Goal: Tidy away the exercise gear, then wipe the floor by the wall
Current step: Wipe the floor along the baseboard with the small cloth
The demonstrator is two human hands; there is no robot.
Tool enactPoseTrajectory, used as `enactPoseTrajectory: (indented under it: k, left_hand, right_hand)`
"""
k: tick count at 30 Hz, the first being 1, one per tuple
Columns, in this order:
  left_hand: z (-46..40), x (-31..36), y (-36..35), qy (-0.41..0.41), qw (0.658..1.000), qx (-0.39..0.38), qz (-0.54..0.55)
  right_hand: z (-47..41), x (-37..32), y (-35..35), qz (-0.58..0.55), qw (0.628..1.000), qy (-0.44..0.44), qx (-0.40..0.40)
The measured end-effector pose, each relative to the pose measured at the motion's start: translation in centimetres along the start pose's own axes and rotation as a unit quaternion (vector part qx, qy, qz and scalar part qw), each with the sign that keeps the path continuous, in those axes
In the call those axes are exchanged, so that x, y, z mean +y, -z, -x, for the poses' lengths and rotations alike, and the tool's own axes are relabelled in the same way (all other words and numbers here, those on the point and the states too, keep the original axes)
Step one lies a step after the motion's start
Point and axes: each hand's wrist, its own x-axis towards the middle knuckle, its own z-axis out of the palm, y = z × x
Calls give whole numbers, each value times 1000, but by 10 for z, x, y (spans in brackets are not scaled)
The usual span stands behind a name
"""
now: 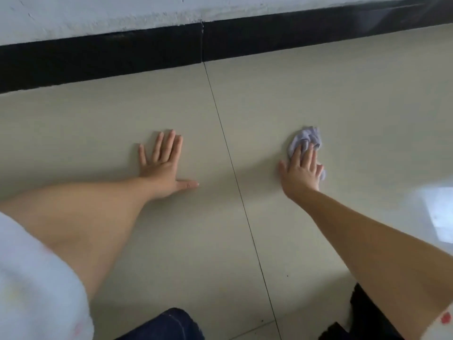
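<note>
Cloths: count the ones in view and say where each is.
1. The cloth lies bunched on the floor under the fingers of the right hand, right of the tile seam. The left hand lies flat and bare. None other shows.

The right hand [300,171] covers most of the cloth [305,138]. A dark object [362,317] at the bottom edge is cut off and unidentifiable. The wall [98,13] is cropped above.

A black skirting board [98,57] and a window reflection [438,212].
</note>
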Motion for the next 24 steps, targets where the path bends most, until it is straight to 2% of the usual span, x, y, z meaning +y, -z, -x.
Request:
enactPoseTrajectory:
  k: [3, 5, 7, 9, 10, 11, 12, 14, 16, 18, 20, 21, 24]
  left_hand:
    - [8, 5, 2, 2, 999, 41, -8]
    - [20, 18, 2, 0, 997, 70, -25]
    - [26, 34, 1, -19, 997, 56, -49]
    - [27, 59, 3, -51, 996, 19, -70]
    - [26, 71, 4, -60, 996, 3, -71]
    - [24, 83, 5, -63, 996, -14, -65]
    - [22, 95, 5, -60, 996, -32, -57]
    - [20, 118, 1, -41, 996, -71, -43]
    - [19, 135, -5, -12, 994, -104, -38]
    - [17, 141, -11, 8, 993, -112, -41]
    - [15, 140, -18, 11, 994, -97, -43]
    - [14, 138, -22, 14, 995, -86, -39]
    - [12, 137, -33, 27, 997, -60, -48]
  right_hand:
    - [77, -28, -56, 48, 985, 164, 37]
    - [124, -30, -80, 55, 965, 256, 8]
    - [136, -17, -85, 96, 936, 336, -45]
    - [117, 14, -67, 135, 901, 411, -43]
    - [100, 33, -56, 143, 895, 421, -35]
    - [81, 54, -44, 137, 908, 395, -33]
    - [61, 77, -31, 113, 937, 330, -26]
    - [24, 119, -3, 41, 988, 146, -22]
    - [2, 142, 19, -45, 998, -13, -44]
    - [0, 135, 21, -102, 990, -92, -33]
    - [25, 105, 4, -110, 989, -101, -11]
    - [46, 88, -13, -95, 993, -68, -8]
    - [132, 40, -74, -14, 992, 127, 24]
